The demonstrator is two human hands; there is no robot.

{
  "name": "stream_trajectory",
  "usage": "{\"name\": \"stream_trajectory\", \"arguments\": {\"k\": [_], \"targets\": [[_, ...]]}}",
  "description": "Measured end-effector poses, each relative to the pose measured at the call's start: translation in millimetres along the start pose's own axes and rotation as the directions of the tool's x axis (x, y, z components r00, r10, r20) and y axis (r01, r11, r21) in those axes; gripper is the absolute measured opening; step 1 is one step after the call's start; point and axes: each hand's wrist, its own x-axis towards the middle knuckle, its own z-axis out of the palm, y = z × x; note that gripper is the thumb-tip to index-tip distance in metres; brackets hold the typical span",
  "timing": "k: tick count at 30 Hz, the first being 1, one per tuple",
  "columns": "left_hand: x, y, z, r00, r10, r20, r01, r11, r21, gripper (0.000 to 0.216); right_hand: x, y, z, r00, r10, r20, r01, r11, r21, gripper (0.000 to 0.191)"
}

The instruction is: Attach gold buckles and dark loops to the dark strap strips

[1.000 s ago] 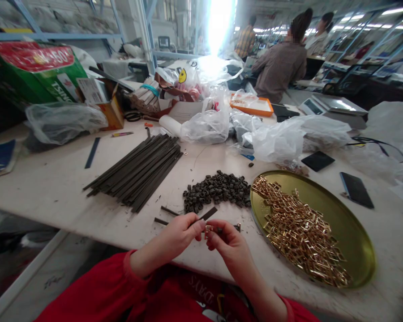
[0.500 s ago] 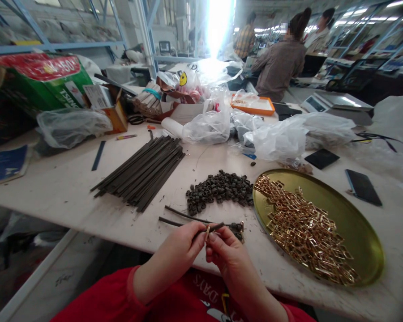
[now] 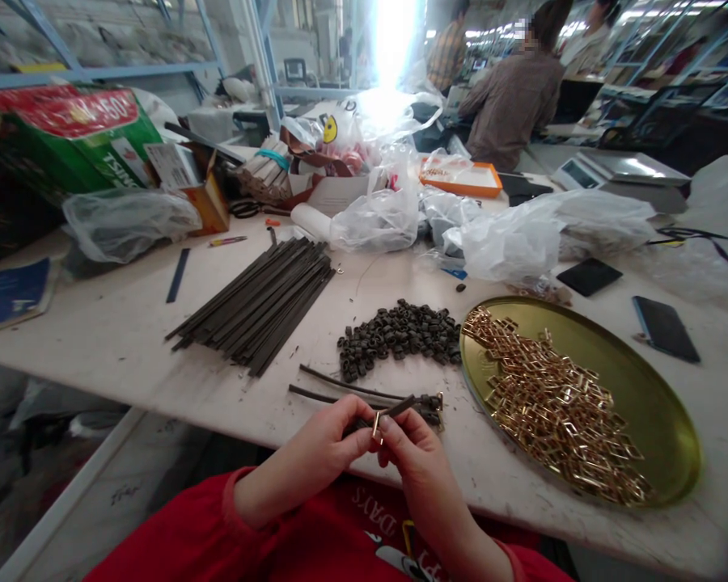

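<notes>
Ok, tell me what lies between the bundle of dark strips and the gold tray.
In the head view, a heap of small dark loops lies between the strip bundle and the gold tray.

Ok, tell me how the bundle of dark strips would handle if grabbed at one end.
The strips lie loose and unbound, so they would likely fan apart. They look thin and long; the one between the left hand and right hand curves, so they probably droop. Likely light.

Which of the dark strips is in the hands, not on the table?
The short dark strip pinched between the left hand and right hand, with a gold buckle; the big bundle lies untouched.
</notes>
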Motion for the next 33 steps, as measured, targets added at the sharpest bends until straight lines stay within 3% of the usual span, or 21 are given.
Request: {"name": "stream_trajectory", "arguments": {"k": [3,6,8,10,14,18,21,26,33], "targets": [[2,-5,4,0.999,-0.027,-0.031,0.026,0.999,-0.042,0.017,3,3,-5,0.99,-0.123,-0.068,0.11,0.979,-0.172,0.022],[4,-8,7,0.995,-0.082,-0.061,0.077,0.994,-0.082,0.015,2,5,-12,0.941,-0.321,-0.107,0.266,0.897,-0.354,0.013],[4,-6,8,0.991,-0.112,-0.075,0.105,0.99,-0.098,0.015,-3,3,-17,0.898,-0.439,-0.023,0.381,0.802,-0.46,0.007],[4,-4,8,0.988,-0.132,-0.076,0.124,0.987,-0.102,0.016,-7,-2,-21,0.872,-0.48,0.097,0.461,0.736,-0.495,0.009],[2,1,7,0.984,-0.172,-0.049,0.166,0.979,-0.118,0.022,-8,-22,-22,0.92,-0.325,0.219,0.39,0.82,-0.42,0.02],[0,0,6,0.979,-0.201,-0.036,0.194,0.971,-0.14,0.023,-1,-36,-20,0.959,-0.038,0.281,0.114,0.959,-0.26,0.017],[-2,-4,8,0.98,-0.187,-0.063,0.175,0.972,-0.155,0.022,2,-35,-20,0.958,0.076,0.278,-0.026,0.984,-0.178,0.015],[-2,-9,12,0.986,-0.133,-0.1,0.125,0.989,-0.085,0.016,6,-21,-24,0.985,-0.014,0.175,0.054,0.972,-0.228,0.009],[0,-10,14,0.993,-0.045,-0.114,0.059,0.99,0.126,0.012,5,-19,-25,0.976,-0.107,0.189,0.174,0.905,-0.389,0.008]]}}
